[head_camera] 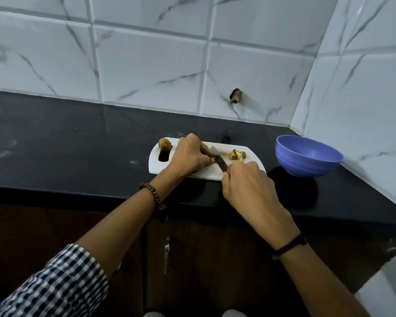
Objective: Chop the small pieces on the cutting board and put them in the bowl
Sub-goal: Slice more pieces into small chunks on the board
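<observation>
My left hand (190,156) pinches a small piece (213,159) down on the cutting board (252,157) at mid-frame, fingertips right beside the knife (220,161), whose handle my right hand (249,186) grips. Cut chunks (237,154) lie right of the blade, and the bowl (302,165) stands further right, off the board. The piece is tiny, so a slip could nick my fingertips

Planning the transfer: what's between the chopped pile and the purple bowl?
Head view: only the cutting board, bare there, and black counter separate the chopped pile from the bowl.
</observation>
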